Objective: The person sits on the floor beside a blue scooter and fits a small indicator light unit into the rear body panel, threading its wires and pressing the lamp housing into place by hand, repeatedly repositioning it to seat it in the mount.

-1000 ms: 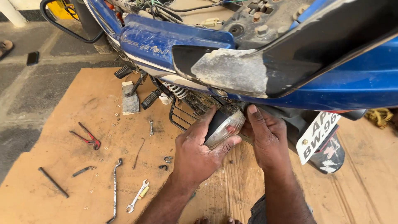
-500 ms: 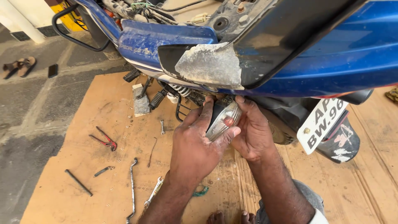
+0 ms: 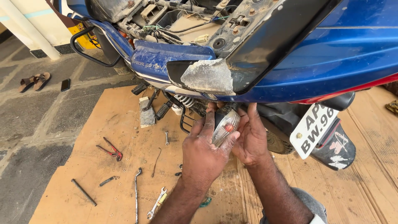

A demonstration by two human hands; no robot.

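Turn-signal lamp (image 3: 225, 126) is sitting between both hands, under the blue motorcycle tail panel (image 3: 331, 54). Left hand (image 3: 204, 155) is pinching its clear lens; right hand (image 3: 251, 139) is cupping behind, fingers curled. Judgement: a slipping grip risks dropping the lamp onto the cardboard (image 3: 124, 137) below.

Bright even daylight, sharp focus throughout. Soft shadow under blue bodywork (image 3: 331, 54) above fingers (image 3: 209, 120); mild glare on clear lamp lens (image 3: 226, 126) between them.
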